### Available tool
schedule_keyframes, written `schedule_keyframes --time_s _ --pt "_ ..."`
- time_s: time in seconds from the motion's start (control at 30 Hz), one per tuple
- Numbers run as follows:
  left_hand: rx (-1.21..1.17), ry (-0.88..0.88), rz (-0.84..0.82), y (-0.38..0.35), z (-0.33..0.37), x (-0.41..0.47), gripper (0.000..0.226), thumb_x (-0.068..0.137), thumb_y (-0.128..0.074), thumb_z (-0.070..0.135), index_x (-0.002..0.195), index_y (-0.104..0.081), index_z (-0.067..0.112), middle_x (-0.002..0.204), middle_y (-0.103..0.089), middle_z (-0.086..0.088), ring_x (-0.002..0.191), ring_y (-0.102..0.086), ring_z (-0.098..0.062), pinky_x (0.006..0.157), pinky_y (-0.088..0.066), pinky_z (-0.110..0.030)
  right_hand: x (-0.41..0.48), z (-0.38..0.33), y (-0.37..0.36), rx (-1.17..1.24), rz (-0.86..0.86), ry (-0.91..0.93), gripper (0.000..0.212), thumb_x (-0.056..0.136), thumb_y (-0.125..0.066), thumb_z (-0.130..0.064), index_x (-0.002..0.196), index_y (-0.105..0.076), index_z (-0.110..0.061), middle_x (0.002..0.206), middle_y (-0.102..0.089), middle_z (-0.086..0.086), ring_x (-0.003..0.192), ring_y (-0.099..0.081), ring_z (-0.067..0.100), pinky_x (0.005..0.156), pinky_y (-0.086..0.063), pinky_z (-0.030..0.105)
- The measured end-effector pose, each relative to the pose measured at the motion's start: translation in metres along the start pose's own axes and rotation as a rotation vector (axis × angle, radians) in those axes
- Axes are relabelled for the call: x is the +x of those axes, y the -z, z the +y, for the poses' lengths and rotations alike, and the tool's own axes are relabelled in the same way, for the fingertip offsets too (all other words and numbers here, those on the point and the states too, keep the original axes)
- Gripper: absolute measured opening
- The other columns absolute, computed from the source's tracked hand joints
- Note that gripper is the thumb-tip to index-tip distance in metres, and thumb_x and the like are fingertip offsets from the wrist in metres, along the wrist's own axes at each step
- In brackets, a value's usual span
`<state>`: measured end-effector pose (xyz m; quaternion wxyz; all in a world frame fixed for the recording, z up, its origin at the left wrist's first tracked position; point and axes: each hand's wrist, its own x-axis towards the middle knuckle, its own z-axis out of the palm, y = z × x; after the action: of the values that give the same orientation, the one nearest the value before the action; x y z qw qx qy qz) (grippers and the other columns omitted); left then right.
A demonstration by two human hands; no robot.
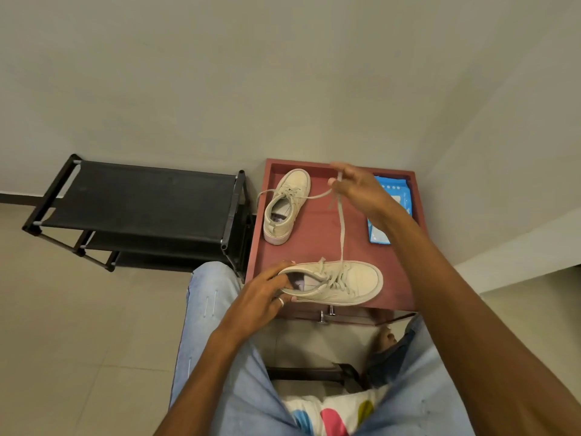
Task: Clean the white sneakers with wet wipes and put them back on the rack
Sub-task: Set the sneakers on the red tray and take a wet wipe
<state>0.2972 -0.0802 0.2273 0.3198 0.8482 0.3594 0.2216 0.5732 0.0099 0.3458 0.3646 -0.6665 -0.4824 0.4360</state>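
Observation:
Two white sneakers lie on a reddish-brown cabinet top. The near sneaker lies on its side near the front edge, toe to the right. My left hand grips its heel collar. My right hand is raised above the cabinet and pinches the laces, which stretch up taut from the near sneaker. A lace of the far sneaker, which stands upright at the back left, also runs to that hand. A blue pack of wet wipes lies at the right, partly hidden by my right forearm.
A black shoe rack with fabric shelves stands left of the cabinet against the wall. The cabinet has metal drawer knobs at its front. My legs in light jeans are below, on a tiled floor, with a black stool frame between them.

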Motion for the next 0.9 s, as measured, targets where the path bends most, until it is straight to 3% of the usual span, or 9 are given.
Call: schedule_keyframes --time_s 0.07,0.17,0.3,0.37,0.5,0.57,0.67,0.8,0.9 --pt "-0.021 0.016 0.012 -0.001 -0.003 0.001 0.020 0.088 -0.072 0.003 0.105 -0.066 0.013 0.150 -0.051 0.007 0.132 -0.052 -0.006 0.104 -0.050 -0.025 -0.004 0.011 -0.004 -0.082 -0.060 -0.028 0.042 0.096 -0.061 -0.026 0.137 -0.056 -0.030 0.127 -0.061 -0.009 0.110 -0.059 0.002 0.082 -0.044 0.013" --pt "-0.078 0.036 0.030 -0.004 -0.005 0.004 0.026 0.088 -0.074 0.006 0.112 -0.069 0.015 0.148 -0.053 0.007 0.135 -0.050 -0.004 0.110 -0.043 -0.020 -0.011 0.042 -0.010 -0.187 -0.035 -0.082 0.039 0.098 -0.058 -0.032 0.135 -0.058 -0.022 0.132 -0.058 -0.008 0.119 -0.052 0.005 0.095 -0.038 0.021" --pt "-0.154 0.090 0.045 -0.011 -0.010 0.009 0.014 0.090 -0.075 0.011 0.099 -0.068 0.019 0.142 -0.058 0.007 0.135 -0.050 -0.005 0.111 -0.042 -0.022 -0.022 0.090 -0.010 -0.333 0.141 -0.149 0.032 0.098 -0.055 -0.026 0.125 -0.065 -0.012 0.127 -0.065 0.004 0.121 -0.057 0.020 0.105 -0.039 0.031" --pt "-0.192 0.147 0.049 -0.013 -0.013 0.016 0.023 0.089 -0.077 0.011 0.093 -0.063 0.029 0.134 -0.061 0.009 0.130 -0.053 -0.002 0.107 -0.043 -0.022 -0.025 0.111 -0.005 -0.383 0.220 -0.176 0.026 0.096 -0.056 -0.023 0.115 -0.069 -0.011 0.119 -0.068 0.006 0.120 -0.057 0.024 0.109 -0.038 0.039" --pt "-0.294 0.261 0.069 -0.018 -0.021 0.035 0.026 0.086 -0.081 0.013 0.087 -0.063 0.031 0.110 -0.061 0.018 0.098 -0.060 0.002 0.082 -0.048 -0.017 -0.030 0.127 0.015 -0.435 0.316 -0.160 0.020 0.094 -0.055 -0.017 0.103 -0.071 -0.010 0.114 -0.069 0.010 0.110 -0.061 0.025 0.086 -0.039 0.025" --pt "-0.358 0.312 0.077 -0.021 -0.024 0.046 0.024 0.085 -0.082 0.013 0.087 -0.065 0.029 0.102 -0.062 0.014 0.089 -0.061 -0.006 0.077 -0.050 -0.023 -0.030 0.127 0.025 -0.468 0.348 -0.121 0.023 0.095 -0.055 -0.012 0.109 -0.069 -0.003 0.116 -0.069 0.012 0.110 -0.062 0.027 0.089 -0.040 0.026" --pt "-0.441 0.349 0.080 -0.026 -0.030 0.058 0.022 0.085 -0.081 0.010 0.090 -0.066 0.026 0.097 -0.064 0.020 0.092 -0.060 -0.004 0.081 -0.048 -0.023 -0.019 0.136 0.042 -0.530 0.375 -0.135 0.027 0.094 -0.053 -0.010 0.114 -0.067 -0.002 0.117 -0.069 0.015 0.109 -0.063 0.031 0.090 -0.044 0.030" --pt "-0.579 0.427 0.090 -0.030 -0.041 0.062 0.019 0.086 -0.080 0.021 0.098 -0.067 0.028 0.102 -0.067 0.017 0.103 -0.065 -0.022 0.096 -0.053 -0.050 0.003 0.142 0.063 -0.583 0.390 -0.185 0.031 0.091 -0.058 -0.014 0.118 -0.066 -0.003 0.122 -0.066 0.016 0.113 -0.060 0.033 0.095 -0.044 0.034" --pt "-0.608 0.442 0.111 -0.030 -0.041 0.064 0.023 0.087 -0.080 0.017 0.101 -0.067 0.031 0.107 -0.068 0.016 0.109 -0.065 -0.019 0.101 -0.051 -0.054 0.024 0.145 0.079 -0.671 0.364 -0.221 0.034 0.088 -0.058 -0.006 0.121 -0.067 -0.006 0.127 -0.065 0.013 0.117 -0.059 0.033 0.100 -0.041 0.033"
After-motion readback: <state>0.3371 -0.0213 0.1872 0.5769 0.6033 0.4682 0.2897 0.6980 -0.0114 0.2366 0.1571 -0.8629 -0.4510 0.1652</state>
